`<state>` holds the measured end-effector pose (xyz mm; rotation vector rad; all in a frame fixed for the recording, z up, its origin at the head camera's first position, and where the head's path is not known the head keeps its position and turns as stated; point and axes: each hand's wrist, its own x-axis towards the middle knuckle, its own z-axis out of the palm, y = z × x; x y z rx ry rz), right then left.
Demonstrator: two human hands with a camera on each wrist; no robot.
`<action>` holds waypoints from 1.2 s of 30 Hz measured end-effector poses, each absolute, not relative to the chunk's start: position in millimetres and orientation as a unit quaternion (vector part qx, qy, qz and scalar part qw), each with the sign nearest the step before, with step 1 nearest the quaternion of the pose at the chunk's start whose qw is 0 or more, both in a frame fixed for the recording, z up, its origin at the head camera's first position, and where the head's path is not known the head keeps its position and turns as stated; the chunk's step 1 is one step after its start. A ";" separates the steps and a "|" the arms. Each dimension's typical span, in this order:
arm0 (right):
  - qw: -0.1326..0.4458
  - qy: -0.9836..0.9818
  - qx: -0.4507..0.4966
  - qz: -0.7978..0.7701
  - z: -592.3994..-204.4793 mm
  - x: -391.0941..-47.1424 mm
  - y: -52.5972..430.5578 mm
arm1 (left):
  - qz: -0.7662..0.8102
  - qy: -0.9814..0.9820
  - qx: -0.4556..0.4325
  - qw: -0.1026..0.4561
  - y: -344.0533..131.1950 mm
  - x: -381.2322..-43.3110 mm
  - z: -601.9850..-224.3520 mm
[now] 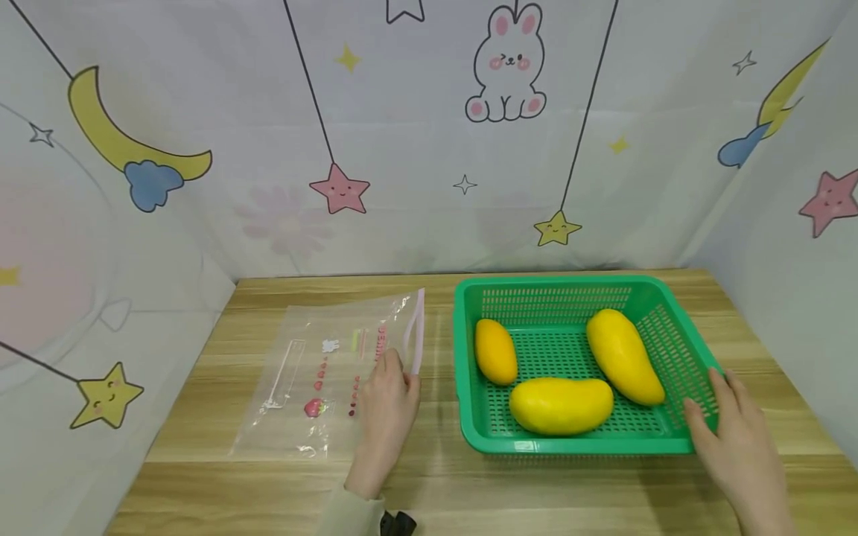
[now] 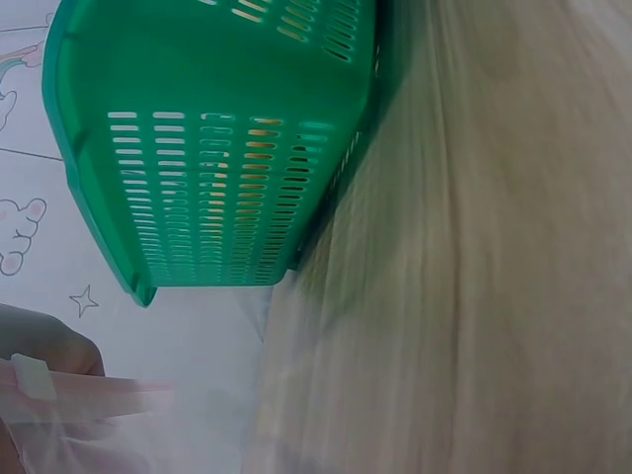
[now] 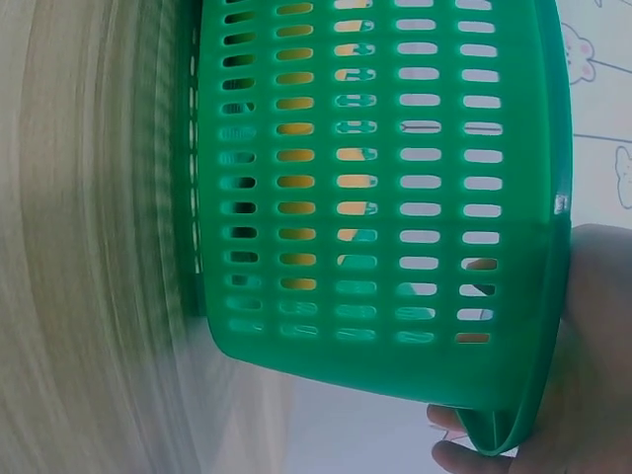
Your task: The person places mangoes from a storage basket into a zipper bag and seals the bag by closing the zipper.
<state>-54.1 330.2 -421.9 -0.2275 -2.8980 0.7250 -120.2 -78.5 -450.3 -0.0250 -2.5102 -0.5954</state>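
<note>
In the head view my left hand point(image 1: 389, 406) pinches a clear zip bag point(image 1: 295, 402) near its pink zip edge. The bag lies flat on the left of the table, printed with strawberries and small pictures. Low in the left wrist view, that hand point(image 2: 49, 341) shows beside the pale pink zip strip point(image 2: 99, 395). My right hand point(image 1: 740, 439) grips the right rim of a green plastic basket point(image 1: 570, 447), thumb inside and fingers outside. Inside lie a small orange-yellow mango point(image 1: 496, 352) and two larger yellow mangoes, one at the front point(image 1: 561, 406) and one on the right point(image 1: 625, 357).
The wooden table point(image 1: 469, 495) carries the bag and the basket side by side, with a narrow gap between. A white cloth point(image 1: 415, 134) with cartoon stars, moons and a rabbit hangs behind and along both sides. A black wrist strap point(image 1: 397, 523) shows at my left sleeve.
</note>
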 end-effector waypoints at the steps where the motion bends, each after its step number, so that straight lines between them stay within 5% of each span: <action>1: 0.078 -0.964 -0.075 0.242 -421.3 -53.8 330.0 | -0.226 -0.934 -0.009 0.277 -78.1 -119.6 -449.3; 18: 0.174 -0.948 -0.041 0.262 -393.1 -59.3 309.5 | -0.235 -0.925 -0.006 0.299 -73.6 -112.7 -429.0; 36: 0.133 -0.928 0.047 0.345 -361.4 -72.3 230.2 | -0.239 -0.919 -0.004 0.314 -70.6 -104.7 -410.6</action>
